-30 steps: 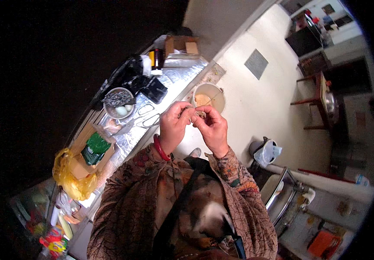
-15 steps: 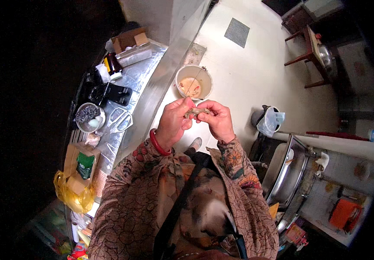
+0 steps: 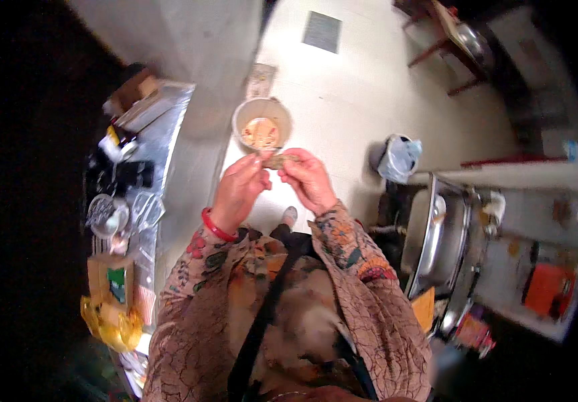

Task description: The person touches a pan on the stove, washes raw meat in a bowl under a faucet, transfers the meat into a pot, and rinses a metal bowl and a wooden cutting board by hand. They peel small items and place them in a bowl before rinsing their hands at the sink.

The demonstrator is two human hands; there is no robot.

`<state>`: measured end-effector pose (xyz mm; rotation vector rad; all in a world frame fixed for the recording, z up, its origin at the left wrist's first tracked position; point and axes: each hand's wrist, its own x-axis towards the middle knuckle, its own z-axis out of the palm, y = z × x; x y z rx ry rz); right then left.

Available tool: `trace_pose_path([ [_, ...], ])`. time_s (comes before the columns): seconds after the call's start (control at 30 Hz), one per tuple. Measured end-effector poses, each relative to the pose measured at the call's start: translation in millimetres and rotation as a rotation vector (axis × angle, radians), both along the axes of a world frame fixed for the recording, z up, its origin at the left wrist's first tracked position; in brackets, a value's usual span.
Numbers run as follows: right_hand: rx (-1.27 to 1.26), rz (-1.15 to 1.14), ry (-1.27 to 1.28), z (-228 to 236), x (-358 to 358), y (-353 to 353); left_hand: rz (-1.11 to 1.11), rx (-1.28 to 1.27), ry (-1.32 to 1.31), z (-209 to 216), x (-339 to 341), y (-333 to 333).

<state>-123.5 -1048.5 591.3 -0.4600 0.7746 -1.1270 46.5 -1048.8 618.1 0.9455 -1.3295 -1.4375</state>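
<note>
My left hand, with a red bangle at its wrist, pinches one end of a small, knobbly brownish-green piece. The fingertips of my right hand close on its other end. What the piece is, I cannot make out, as it is small and blurred. Just beyond my fingers a pale bucket stands on the floor, with cloudy orange-tan liquid and a few reddish bits at its bottom.
At left is a foil-covered counter with a bowl, a cardboard box and a yellow plastic bag. On the right are a bin with a pale bag and a metal sink. A wooden table stands farther off.
The whole view has shifted, so the bucket and counter appear farther left. My hands still hold the piece between them, and more of its length shows now.
</note>
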Motion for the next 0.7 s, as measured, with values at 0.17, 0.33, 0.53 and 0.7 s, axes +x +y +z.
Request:
trace_pose_path([
  [0.17, 0.088, -0.041, -0.195, -22, -12, 13, 0.102, 0.463, 0.193, -8, -27, 1],
  [0.33, 0.225, -0.187, -0.378, -47, -33, 21, 0.090, 0.303, -0.189, -31, -67, -2],
  [0.53, 0.323, -0.239, -0.504, -87, -71, 24, -0.087, -0.561, -0.734, -41, -131, 0],
  [0.7, 0.557, -0.625, -0.460, -154, -151, 18, -0.251, -0.461, -0.733, -62, -155, 0],
])
